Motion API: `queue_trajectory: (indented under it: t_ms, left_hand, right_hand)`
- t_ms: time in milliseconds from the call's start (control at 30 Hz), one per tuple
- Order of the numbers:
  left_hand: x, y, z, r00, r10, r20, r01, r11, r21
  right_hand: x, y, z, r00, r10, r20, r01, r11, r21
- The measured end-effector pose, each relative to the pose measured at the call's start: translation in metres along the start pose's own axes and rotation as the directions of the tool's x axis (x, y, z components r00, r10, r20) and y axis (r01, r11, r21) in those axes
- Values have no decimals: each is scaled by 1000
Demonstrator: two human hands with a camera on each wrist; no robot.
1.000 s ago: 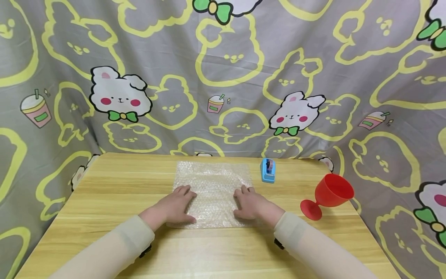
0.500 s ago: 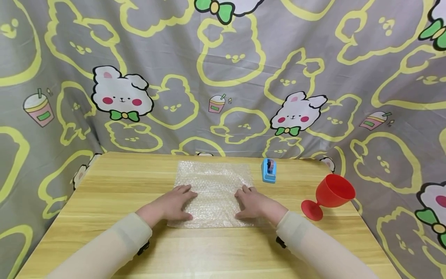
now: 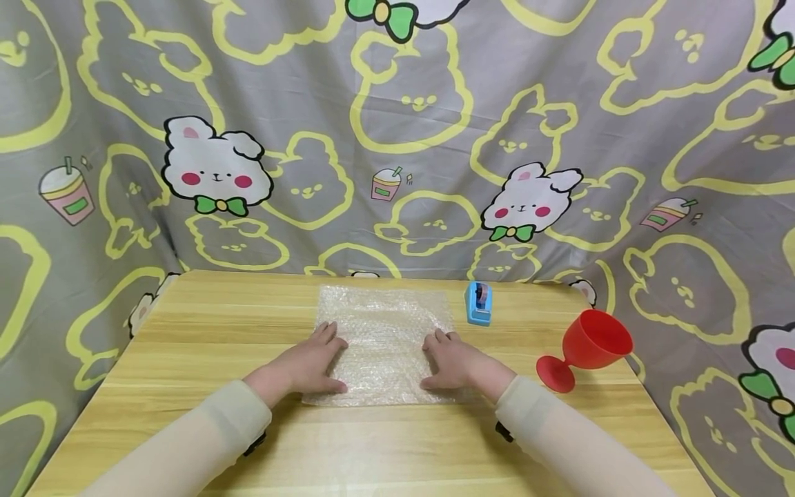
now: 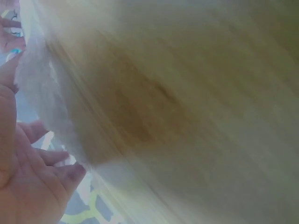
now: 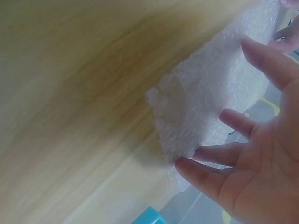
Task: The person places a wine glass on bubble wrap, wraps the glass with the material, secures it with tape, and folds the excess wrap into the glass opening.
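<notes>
Left hand (image 3: 310,362) and right hand (image 3: 453,360) rest spread fingers (image 5: 201,178) on the bubble-wrap sheet (image 3: 385,345), apparently pinching nothing in hazy wrist views, so uneven pressure could crease or skew it.

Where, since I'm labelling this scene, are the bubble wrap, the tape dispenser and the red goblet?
Bubble wrap (image 3: 385,348): head view, middle of the sheet, between the hands.
Tape dispenser (image 3: 474,308): head view, blue body.
Red goblet (image 3: 582,350): head view, outer wall of the bowl.

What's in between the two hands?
Bubble wrap, spread on the table. The head view shows it between the left hand and the right hand.
</notes>
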State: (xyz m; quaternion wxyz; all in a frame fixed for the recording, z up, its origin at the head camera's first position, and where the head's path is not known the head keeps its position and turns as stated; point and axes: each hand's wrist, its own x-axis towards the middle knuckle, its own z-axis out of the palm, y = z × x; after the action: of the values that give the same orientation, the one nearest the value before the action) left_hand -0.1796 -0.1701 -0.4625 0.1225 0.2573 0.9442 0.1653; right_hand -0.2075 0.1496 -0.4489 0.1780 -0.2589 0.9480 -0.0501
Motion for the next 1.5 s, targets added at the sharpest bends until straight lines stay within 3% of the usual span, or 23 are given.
queue_trajectory:
  t_ms: [267, 533, 900, 1133, 1500]
  left_hand:
    - [0, 3, 1, 999, 39, -24, -36, 993, 109]
    - [-1, 3, 4, 1000, -16, -1, 16, 994, 105]
    - [0, 0, -5, 998, -22, 63, 20, 999, 32]
    - [1, 2, -7, 996, -34, 76, 32, 999, 32]
    - [1, 4, -7, 995, -47, 94, 44, 999, 32]
  right_hand:
    - [-2, 3, 1, 999, 31, -14, -31, 999, 42]
    - [-3, 8, 3, 999, 49, -1, -48, 997, 61]
    - [-7, 16, 5, 1000, 1, -16, 1, 991, 134]
    - [-8, 19, 5, 1000, 12, 16, -14, 997, 81]
    - [-10, 19, 6, 999, 11, 32, -14, 996, 90]
